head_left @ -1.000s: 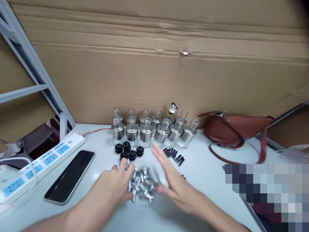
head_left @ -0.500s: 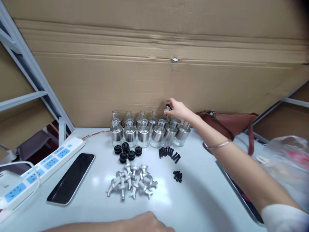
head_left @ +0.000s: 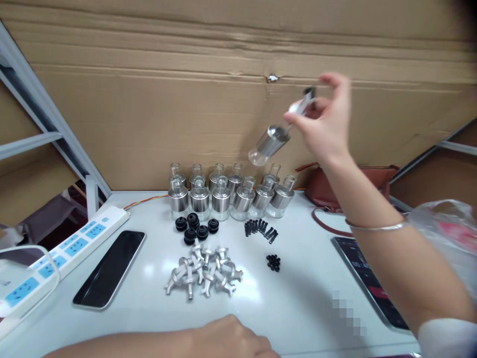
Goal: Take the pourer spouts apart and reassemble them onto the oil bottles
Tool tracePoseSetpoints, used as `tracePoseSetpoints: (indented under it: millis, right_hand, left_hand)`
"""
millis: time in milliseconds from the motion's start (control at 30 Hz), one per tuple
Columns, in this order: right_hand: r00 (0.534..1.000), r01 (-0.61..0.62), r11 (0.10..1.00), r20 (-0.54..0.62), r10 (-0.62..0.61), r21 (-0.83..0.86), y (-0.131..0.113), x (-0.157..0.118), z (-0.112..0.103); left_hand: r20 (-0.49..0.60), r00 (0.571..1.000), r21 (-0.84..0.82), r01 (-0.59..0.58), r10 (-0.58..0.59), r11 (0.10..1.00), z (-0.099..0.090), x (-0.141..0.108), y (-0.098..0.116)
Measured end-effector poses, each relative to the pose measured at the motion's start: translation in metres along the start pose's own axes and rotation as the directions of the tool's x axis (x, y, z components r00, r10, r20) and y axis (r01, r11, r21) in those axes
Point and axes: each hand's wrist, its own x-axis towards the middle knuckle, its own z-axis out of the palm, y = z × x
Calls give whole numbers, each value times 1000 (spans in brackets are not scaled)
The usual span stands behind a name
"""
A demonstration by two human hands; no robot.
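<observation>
My right hand [head_left: 324, 112] is closed on a glass bottle [head_left: 271, 141] with a metal band. The bottle hangs tilted in the air, base down to the left, with a silvery and black top between thumb and fingers. Below it, several similar bottles [head_left: 220, 199] stand in two rows at the back of the table. My left hand [head_left: 234, 340] lies at the front edge, its fingers curled and mostly hidden. Before the bottles are black round caps [head_left: 202, 232], silvery nozzle parts [head_left: 208, 273], short black strips [head_left: 261, 228] and small black pieces [head_left: 273, 262].
A power strip [head_left: 70, 253] and a dark phone [head_left: 110, 271] lie on the left. On the right are another phone [head_left: 367, 278], a brown bag [head_left: 316, 186] and a plastic bag [head_left: 445, 238]. Cardboard [head_left: 167, 114] stands behind the table.
My right hand has lifted the bottle out of the back row, moving up and to the right. My left hand stays near the front edge. The view has shifted slightly.
</observation>
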Motion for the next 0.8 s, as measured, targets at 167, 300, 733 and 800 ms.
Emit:
tracePoseSetpoints:
  millis: [167, 300, 733, 800]
  right_hand:
    - [985, 80, 895, -175, -3, 438, -47, -43, -38]
    - [982, -189, 766, 131, 137, 615, -60, -111, -39]
    - [640, -765, 263, 739, 211, 588, -58, -219, 15]
    - [649, -758, 250, 735, 196, 603, -58, -224, 15]
  left_hand:
    - [173, 969, -537, 241, -173, 808, -12, 6, -7]
    - [104, 962, -921, 189, -253, 340, -5, 6, -19]
    - [-37, 894, -960, 92, -447, 263, -44, 12, -6]
    - [-74, 898, -952, 66, -434, 299, -43, 14, -7]
